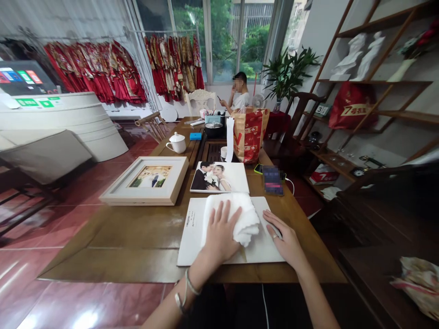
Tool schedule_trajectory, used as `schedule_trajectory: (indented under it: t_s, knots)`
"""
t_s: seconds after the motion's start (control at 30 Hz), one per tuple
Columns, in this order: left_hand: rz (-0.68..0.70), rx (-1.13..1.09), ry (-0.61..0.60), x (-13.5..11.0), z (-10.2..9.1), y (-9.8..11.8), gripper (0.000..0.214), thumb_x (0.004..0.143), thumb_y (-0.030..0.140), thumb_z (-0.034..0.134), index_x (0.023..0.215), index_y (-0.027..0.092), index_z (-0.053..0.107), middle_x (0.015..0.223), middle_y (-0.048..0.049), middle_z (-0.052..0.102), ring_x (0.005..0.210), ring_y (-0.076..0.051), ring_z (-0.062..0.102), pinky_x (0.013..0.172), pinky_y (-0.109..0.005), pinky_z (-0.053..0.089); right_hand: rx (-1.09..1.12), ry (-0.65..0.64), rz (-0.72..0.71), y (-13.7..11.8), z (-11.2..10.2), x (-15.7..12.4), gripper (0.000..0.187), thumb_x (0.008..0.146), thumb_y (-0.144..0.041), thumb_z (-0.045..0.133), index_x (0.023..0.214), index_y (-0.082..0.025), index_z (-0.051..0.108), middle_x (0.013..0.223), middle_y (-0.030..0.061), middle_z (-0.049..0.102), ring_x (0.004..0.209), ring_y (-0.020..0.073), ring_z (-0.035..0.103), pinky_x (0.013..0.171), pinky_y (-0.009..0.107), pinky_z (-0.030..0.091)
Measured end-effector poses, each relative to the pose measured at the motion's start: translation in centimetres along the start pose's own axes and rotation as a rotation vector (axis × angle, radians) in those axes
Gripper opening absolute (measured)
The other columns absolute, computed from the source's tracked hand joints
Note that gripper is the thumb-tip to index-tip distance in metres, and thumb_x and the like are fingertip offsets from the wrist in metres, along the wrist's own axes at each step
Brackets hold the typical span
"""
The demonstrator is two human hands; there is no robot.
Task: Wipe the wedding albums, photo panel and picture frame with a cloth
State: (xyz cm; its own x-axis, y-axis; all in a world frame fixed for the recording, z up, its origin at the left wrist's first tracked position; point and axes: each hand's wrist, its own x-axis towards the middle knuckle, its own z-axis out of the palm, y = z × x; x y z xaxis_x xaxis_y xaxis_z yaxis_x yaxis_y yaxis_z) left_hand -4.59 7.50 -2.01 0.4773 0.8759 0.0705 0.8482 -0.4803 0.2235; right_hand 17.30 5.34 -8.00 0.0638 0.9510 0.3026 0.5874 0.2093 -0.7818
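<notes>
My left hand (221, 235) lies flat with fingers spread on a folded white towel (248, 226), pressing on it without gripping. Beneath the towel is a white panel (192, 246) with small printed text at its left side. My right hand (285, 237), a ring on one finger, rests with stretched fingers on the panel's right part. Just beyond lies a wedding photo print (236, 176) showing a couple. To the left is a pale wooden picture frame (113, 192) holding a small photo. The panel's surface under the towel is hidden.
A white lidded cup (178, 143), a blue box (195, 136) and a red-and-tan paper bag (252, 141) stand farther back on the wooden table (113, 246). A phone (273, 180) with a cable lies at the right. A person (240, 93) sits beyond the table.
</notes>
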Motion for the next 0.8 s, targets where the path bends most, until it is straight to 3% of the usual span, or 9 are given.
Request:
schedule_trajectory:
  t_s: [0.13,0.5,0.6,0.8]
  knots:
    - [-0.019,0.065,0.0,-0.1,-0.8,-1.6,0.068,0.082,0.035,0.057,0.145,0.025,0.032,0.153,-0.0122,0.023,0.14,-0.034,0.015,0.11,-0.054,0.021,0.009,-0.001,0.016,-0.3,0.0,-0.1,0.035,0.089,-0.032,0.048,0.118,-0.021,0.064,0.133,0.0089,0.058,0.127,0.0256,0.05,0.108,0.047,0.039]
    - [-0.184,0.187,0.011,-4.2,-2.4,-5.8,0.065,0.083,0.029,0.05,0.145,0.024,0.032,0.153,-0.0095,0.022,0.141,-0.03,0.016,0.111,-0.048,0.022,0.006,0.002,-0.005,-0.4,0.1,-0.3,0.036,0.09,-0.031,0.047,0.121,-0.02,0.063,0.134,0.0093,0.056,0.127,0.0254,0.049,0.108,0.047,0.039]
    - [-0.196,0.175,-0.007,-4.8,-2.4,-5.1,0.07,0.078,0.024,0.052,0.145,0.025,0.032,0.154,-0.0082,0.018,0.141,-0.033,0.01,0.112,-0.051,0.017,0.006,0.008,-0.015,-0.4,0.1,-0.3,0.035,0.09,-0.031,0.048,0.121,-0.022,0.063,0.134,0.0084,0.057,0.127,0.0254,0.05,0.108,0.047,0.039]
    - [-0.006,0.069,-0.067,-5.9,-1.3,-0.5,0.089,0.067,0.019,0.053,0.148,0.031,0.019,0.156,-0.0009,0.002,0.142,-0.033,-0.003,0.113,-0.056,0.003,-0.002,-0.021,0.022,-0.3,-0.1,-0.3,0.037,0.091,-0.033,0.047,0.122,-0.022,0.062,0.135,0.0087,0.055,0.128,0.026,0.048,0.109,0.048,0.037]
